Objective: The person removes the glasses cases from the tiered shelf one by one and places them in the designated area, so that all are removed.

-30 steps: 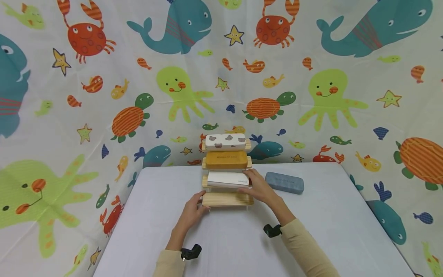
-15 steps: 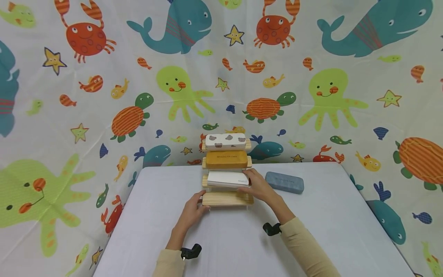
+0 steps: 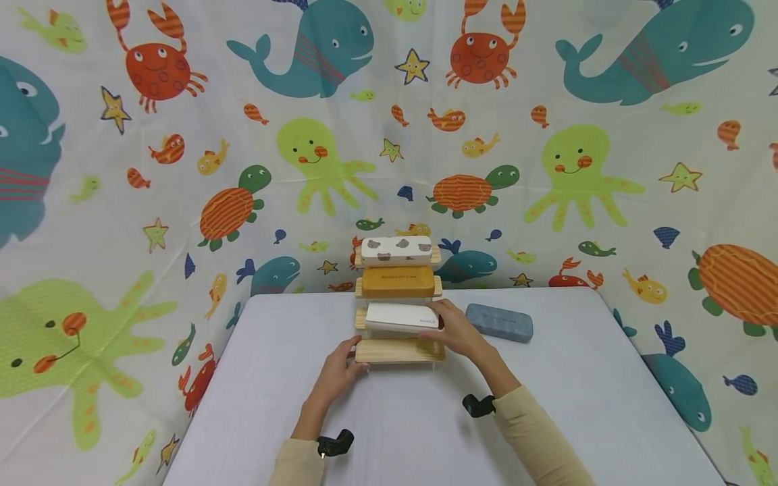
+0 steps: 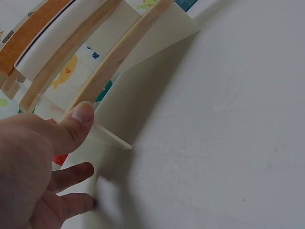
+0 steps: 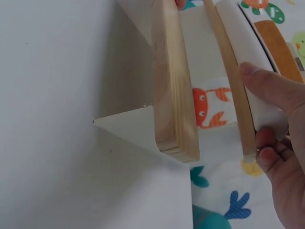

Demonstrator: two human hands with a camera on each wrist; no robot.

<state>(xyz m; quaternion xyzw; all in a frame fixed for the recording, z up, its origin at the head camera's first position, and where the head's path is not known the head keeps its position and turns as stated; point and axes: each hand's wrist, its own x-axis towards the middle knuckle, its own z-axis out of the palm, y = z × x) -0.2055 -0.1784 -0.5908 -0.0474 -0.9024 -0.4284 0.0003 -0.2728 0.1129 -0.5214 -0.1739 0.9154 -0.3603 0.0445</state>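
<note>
A tiered display stand with wooden shelves [image 3: 398, 350] and pale side panels stands at the back of the table. My left hand [image 3: 336, 370] grips the left end of its lowest shelf; in the left wrist view the thumb [image 4: 82, 113] lies on the wood and two fingers extend below it. On the second shelf up sits a white glasses case [image 3: 395, 315]. My right hand [image 3: 457, 331] pinches the case's right end, thumb [image 5: 250, 70] along its front and fingertips at its end. A mustard case [image 3: 398, 282] and a white case with brown patches [image 3: 396, 250] occupy the shelves above.
A blue-grey case [image 3: 500, 322] lies on the white table [image 3: 292, 337], just right of the stand and my right hand. Behind the table hangs a curtain [image 3: 389, 108] printed with sea animals.
The white glasses case has shifted slightly to the right in my right hand and lies straighter along its shelf. My left hand keeps its place on the lowest shelf.
</note>
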